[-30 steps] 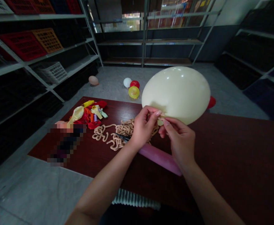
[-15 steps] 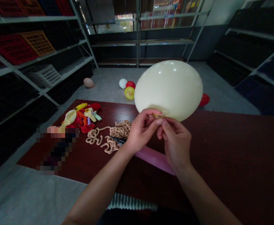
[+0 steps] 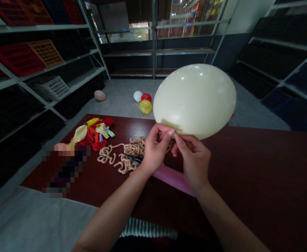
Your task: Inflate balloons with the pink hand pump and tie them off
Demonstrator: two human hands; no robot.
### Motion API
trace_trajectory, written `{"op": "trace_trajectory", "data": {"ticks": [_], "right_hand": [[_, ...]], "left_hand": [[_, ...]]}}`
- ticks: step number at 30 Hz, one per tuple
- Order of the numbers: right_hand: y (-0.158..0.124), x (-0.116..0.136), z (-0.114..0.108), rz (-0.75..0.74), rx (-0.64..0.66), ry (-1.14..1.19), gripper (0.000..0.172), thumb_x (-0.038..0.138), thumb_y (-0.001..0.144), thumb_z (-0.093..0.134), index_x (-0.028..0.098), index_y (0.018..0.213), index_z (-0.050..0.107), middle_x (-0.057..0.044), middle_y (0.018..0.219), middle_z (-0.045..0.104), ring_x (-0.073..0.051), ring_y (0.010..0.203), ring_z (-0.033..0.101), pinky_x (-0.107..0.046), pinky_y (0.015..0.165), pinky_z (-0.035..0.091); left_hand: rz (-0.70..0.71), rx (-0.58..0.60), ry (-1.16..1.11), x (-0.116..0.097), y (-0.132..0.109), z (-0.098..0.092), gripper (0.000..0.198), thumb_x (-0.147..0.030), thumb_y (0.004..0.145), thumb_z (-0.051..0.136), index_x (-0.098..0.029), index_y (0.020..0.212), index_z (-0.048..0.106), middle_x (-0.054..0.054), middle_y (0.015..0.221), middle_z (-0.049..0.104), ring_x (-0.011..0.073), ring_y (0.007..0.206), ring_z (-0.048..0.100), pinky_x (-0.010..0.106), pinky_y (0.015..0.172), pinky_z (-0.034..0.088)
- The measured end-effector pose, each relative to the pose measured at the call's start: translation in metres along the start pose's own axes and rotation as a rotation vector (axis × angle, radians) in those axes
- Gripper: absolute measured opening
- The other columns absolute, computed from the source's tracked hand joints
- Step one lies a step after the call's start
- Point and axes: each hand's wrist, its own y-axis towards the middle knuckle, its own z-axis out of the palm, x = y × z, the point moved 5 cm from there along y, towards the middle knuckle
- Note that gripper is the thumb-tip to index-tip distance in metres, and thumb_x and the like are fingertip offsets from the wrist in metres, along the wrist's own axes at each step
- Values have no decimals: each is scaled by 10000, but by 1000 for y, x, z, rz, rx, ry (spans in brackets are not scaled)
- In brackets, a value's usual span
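Note:
A big pale yellow inflated balloon floats just above the dark red table. My left hand and my right hand meet under it, fingers pinched on the balloon's neck. The neck itself is mostly hidden between my fingertips. Below my wrists a pink tube-shaped thing, perhaps a pump, lies on the table. A heap of tan string with black scissors on it sits just left of my left hand.
A pile of limp coloured balloons lies at the table's left end, beside a blurred patch. Inflated balloons rest on the grey floor beyond. Metal shelves with crates line the left wall; dark shelving stands right.
The balloon has risen a little and tilted to the right. Both hands stay pinched at its neck, shifting slightly. The camera view has drifted.

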Motion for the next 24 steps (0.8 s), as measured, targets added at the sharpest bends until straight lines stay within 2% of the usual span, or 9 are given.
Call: {"op": "trace_trajectory", "data": {"ticks": [6, 8, 13, 15, 18, 24], "right_hand": [[-2, 2, 1, -6, 2, -162, 118, 320, 822, 684, 203, 811, 686, 43, 552, 619, -83, 466, 545, -242, 469, 461], [-1, 3, 0, -26, -7, -195, 127, 323, 819, 680, 196, 806, 681, 43, 550, 618, -80, 461, 543, -237, 467, 463], [3, 5, -5, -69, -42, -216, 132, 326, 816, 678, 195, 827, 680, 45, 574, 623, -86, 487, 560, -240, 488, 477], [3, 4, -6, -90, -36, -221, 130, 325, 822, 674, 200, 855, 686, 47, 587, 623, -90, 502, 569, -242, 499, 484], [0, 2, -6, -139, -1, -309, 124, 319, 843, 654, 212, 888, 698, 49, 600, 632, -89, 511, 578, -235, 510, 490], [-2, -4, -8, -287, 60, -577, 123, 315, 880, 621, 233, 924, 701, 33, 695, 695, -100, 605, 644, -247, 631, 530]], "left_hand": [[-232, -65, -348, 16, 2, -1, 253, -403, 884, 646, -197, 838, 506, -32, 683, 490, 70, 547, 465, 182, 486, 397], [-277, -52, -416, 17, 2, 0, 248, -394, 887, 643, -194, 836, 505, -30, 705, 493, 65, 562, 470, 176, 508, 407], [-204, 141, -318, 6, 2, 7, 231, -375, 861, 682, -201, 959, 565, -24, 768, 521, 67, 577, 504, 190, 535, 448], [-180, 170, -257, 4, 1, 7, 216, -363, 863, 680, -197, 974, 598, -17, 778, 547, 72, 577, 519, 194, 529, 452], [-165, 60, -230, 6, 2, 1, 195, -367, 872, 668, -175, 859, 632, -10, 735, 566, 75, 591, 516, 188, 543, 444], [-337, -98, -567, 17, 3, 0, 234, -364, 824, 727, -162, 792, 613, -16, 707, 574, 55, 538, 475, 163, 497, 406]]}}
